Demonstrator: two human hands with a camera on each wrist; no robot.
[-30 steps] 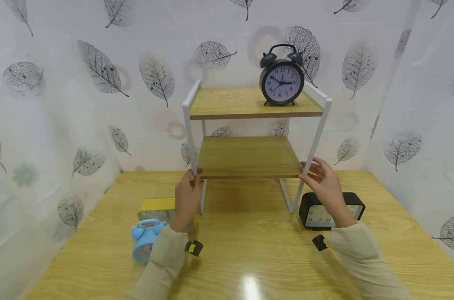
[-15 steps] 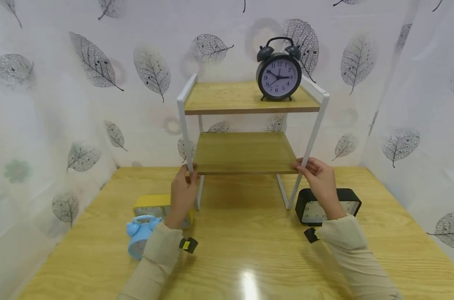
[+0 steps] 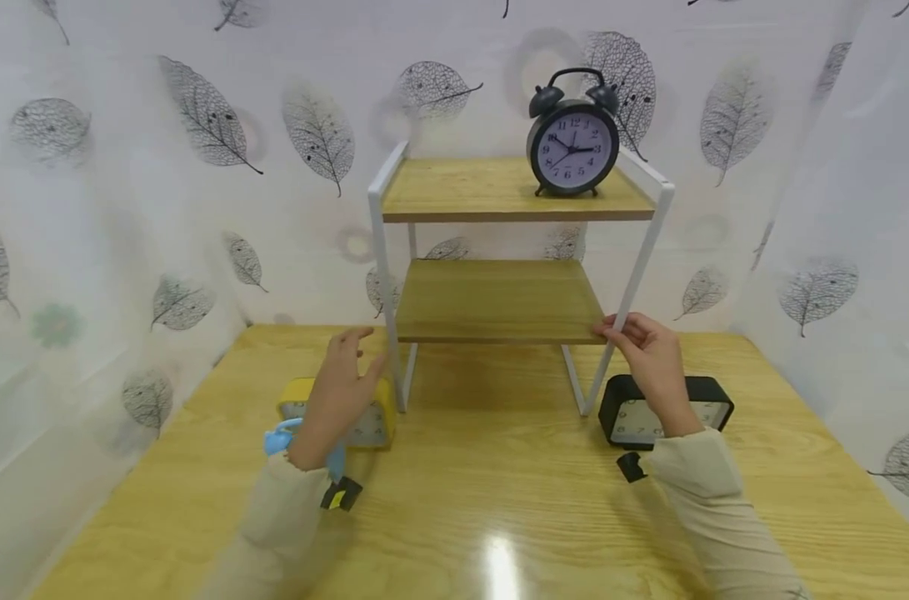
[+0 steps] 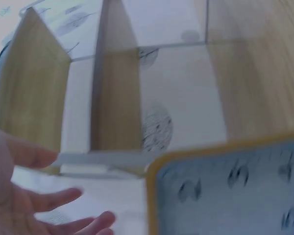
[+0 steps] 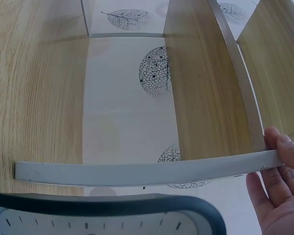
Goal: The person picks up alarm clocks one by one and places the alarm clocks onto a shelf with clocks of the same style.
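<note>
A two-tier shelf rack (image 3: pixel 491 304) with wooden boards and a white metal frame stands on the table. On its top board, towards the right, sits a black twin-bell alarm clock (image 3: pixel 574 150). My right hand (image 3: pixel 658 371) grips the rack's front right leg (image 5: pixel 137 172) level with the lower board, thumb and fingers around it. Apart from the front left leg, my left hand (image 3: pixel 337 396) hangs with fingers spread and holds nothing. Below and behind it is a yellow desk clock (image 3: pixel 375 429), partly covered; the left wrist view shows its face (image 4: pixel 235 196) close up.
A light-blue twin-bell clock (image 3: pixel 280 438) is mostly hidden by the left forearm. Under the right hand stands a black rectangular clock (image 3: pixel 705 404). Leaf-patterned sheeting (image 3: pixel 312 250) hangs behind and beside the wooden table (image 3: pixel 454 500).
My left hand has let go of the rack's front left leg and moved left and slightly down. The right hand keeps its grip. The head view has shifted slightly.
</note>
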